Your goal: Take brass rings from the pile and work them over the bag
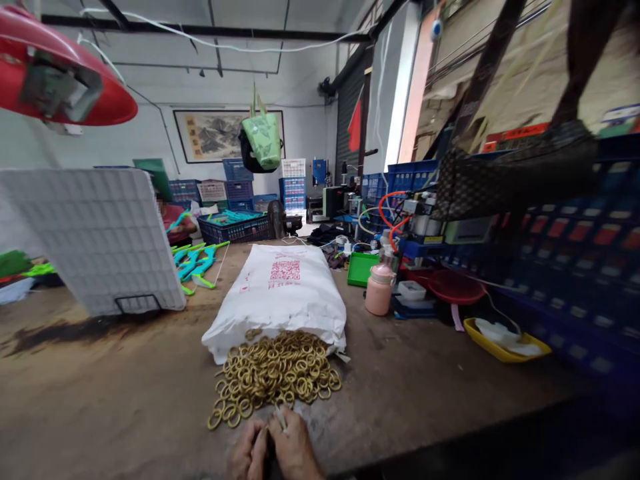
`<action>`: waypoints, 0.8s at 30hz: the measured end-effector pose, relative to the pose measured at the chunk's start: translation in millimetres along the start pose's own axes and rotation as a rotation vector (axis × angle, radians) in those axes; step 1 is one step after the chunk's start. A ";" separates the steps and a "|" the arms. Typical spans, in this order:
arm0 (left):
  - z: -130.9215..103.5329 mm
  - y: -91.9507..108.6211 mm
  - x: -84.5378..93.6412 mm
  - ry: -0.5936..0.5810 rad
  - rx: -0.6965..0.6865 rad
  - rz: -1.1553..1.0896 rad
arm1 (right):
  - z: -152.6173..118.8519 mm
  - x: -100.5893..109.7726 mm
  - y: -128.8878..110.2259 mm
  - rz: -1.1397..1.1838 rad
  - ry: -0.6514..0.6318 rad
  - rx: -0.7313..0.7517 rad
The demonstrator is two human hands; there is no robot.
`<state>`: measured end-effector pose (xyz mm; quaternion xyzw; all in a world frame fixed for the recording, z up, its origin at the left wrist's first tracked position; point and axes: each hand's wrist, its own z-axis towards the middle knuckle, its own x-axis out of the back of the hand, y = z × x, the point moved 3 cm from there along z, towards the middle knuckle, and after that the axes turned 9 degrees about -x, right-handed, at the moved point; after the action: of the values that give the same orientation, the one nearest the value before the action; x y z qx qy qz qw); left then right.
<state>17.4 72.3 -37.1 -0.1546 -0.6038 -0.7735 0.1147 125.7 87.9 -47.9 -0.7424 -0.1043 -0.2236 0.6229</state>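
A pile of brass-coloured rings [280, 367] spills from the mouth of a white sack [285, 287] lying on the table. My left hand [247, 451] and my right hand [296, 445] are close together at the near edge of the pile. A thin, pale, narrow piece [281, 419] sticks up between the fingers of my right hand; its kind is unclear. The fingers of my left hand are closed, and what they pinch, if anything, is hidden. The nearest rings lie just beyond my fingertips.
A white plastic grid panel [100, 240] stands at left, with turquoise and green hangers [200, 263] behind it and a person [177, 220] beyond. To the right are a pink bottle [379, 291], a green tray [361, 268], a small press [423, 227] and a yellow tray [505, 352].
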 end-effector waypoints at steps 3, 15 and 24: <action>-0.9 6.6 -2.2 0.041 -0.054 -0.039 | -0.6 4.8 -2.9 0.041 -0.031 0.025; -2.4 12.0 -4.1 0.011 -0.090 -0.111 | -1.2 14.4 -6.4 0.130 -0.031 -0.009; -0.9 13.7 12.7 -0.112 0.291 -0.566 | -5.6 12.2 -13.8 0.103 -0.099 -0.051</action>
<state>10.6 68.2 -20.2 -0.0050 -0.7325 -0.6705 -0.1174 129.3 83.7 -29.4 -0.7725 -0.0908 -0.1570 0.6086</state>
